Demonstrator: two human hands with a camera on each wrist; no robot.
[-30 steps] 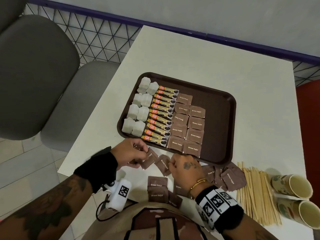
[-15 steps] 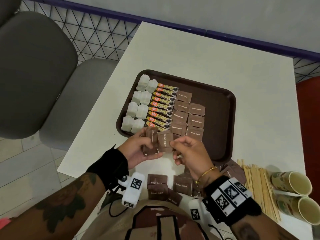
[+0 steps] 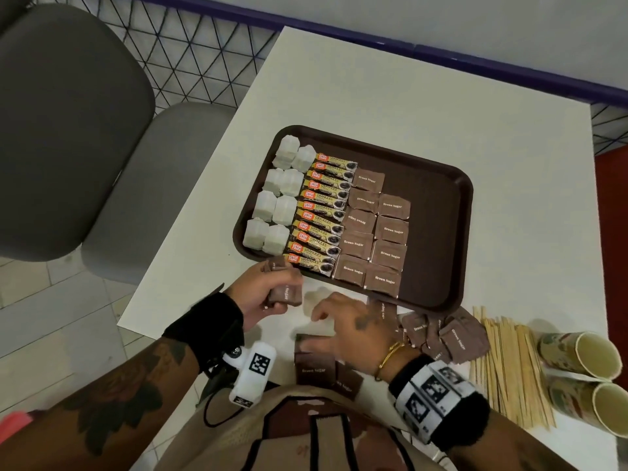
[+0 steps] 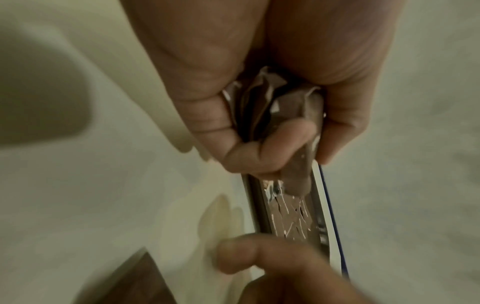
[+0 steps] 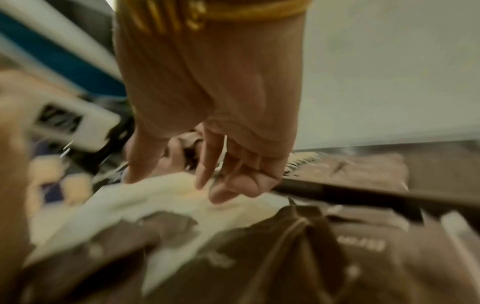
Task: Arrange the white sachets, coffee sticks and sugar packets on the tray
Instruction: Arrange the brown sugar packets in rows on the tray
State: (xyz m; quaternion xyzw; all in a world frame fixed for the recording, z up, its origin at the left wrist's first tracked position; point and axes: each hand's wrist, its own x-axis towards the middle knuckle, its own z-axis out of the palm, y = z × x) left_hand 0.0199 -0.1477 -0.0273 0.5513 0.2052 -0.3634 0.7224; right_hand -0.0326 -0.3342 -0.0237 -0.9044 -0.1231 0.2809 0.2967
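Gathering loose sugar packets (image 3: 441, 338) off the table's near edge, left hand (image 3: 263, 292) clenching a small stack (image 3: 284, 294) by the tray (image 3: 438, 239), right hand (image 3: 353, 326) loose-fingered, empty, next pinching one beside the far-right filled rows.

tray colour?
Dark brown tray; clearest in the head view.

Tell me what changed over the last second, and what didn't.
The left hand now grips the gathered brown sugar packets alone. The right hand, which was pinching one at the stack half a second ago, let go and dropped back to the loose packets on the table. The tray and its rows of sachets, sticks and sugar stayed put.
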